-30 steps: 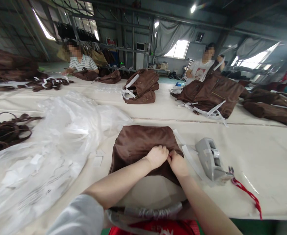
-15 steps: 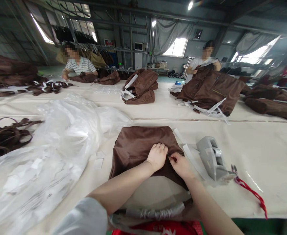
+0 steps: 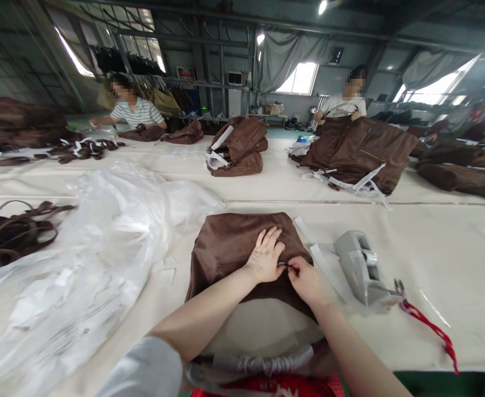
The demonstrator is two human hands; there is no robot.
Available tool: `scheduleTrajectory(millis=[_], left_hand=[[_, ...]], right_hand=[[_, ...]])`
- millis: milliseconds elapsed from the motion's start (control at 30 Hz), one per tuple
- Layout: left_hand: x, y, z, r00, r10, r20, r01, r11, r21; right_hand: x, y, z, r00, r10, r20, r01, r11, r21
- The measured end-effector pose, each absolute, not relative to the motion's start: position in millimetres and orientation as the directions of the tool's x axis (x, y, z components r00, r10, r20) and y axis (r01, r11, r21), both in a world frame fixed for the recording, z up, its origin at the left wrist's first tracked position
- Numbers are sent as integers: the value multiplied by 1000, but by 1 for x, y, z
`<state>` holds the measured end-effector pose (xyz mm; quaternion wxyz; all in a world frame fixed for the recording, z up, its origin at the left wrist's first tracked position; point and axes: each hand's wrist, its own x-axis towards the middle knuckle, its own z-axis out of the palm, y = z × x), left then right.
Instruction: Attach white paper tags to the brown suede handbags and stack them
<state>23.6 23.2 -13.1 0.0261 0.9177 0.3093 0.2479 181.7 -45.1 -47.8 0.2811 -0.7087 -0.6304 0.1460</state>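
Observation:
A dark brown bag (image 3: 225,240) lies flat on the table in front of me, its zipper (image 3: 229,265) running across the middle. On its right half rests my left hand (image 3: 267,256), fingers stretched out over the fabric and thumb at the zipper line. My right hand (image 3: 304,278) is beside it, fingertips pinched at the zipper's right end on what looks like a small zipper pull (image 3: 282,264), mostly hidden by the fingers. Towards me, the bag's handle (image 3: 262,359) is wrapped in clear plastic.
A grey tape dispenser (image 3: 356,264) with a red cord (image 3: 432,328) stands right of the bag. Clear plastic bags (image 3: 118,231) are heaped at the left, near brown straps (image 3: 19,231). Stuffed brown bags (image 3: 242,146) and two co-workers (image 3: 137,110) are across the table.
My left hand's fingers have straightened and spread on the bag, from a more curled pose. My right hand stays pinched at the zipper's end.

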Motion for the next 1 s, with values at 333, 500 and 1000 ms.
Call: scheduleTrajectory(millis=[333,500,1000], left_hand=[[38,17,-21,626,680,381,674,-718,174],[40,17,-22,603,686,408,706,-696,127],[51,17,-20,591,713,378,757,-652,46]], right_hand=[[183,-47,-50,134,982,130,804,-31,-594],[182,-47,-45,130,983,132,801,-25,-598],[174,-51,-43,109,987,122,842,-26,-539]])
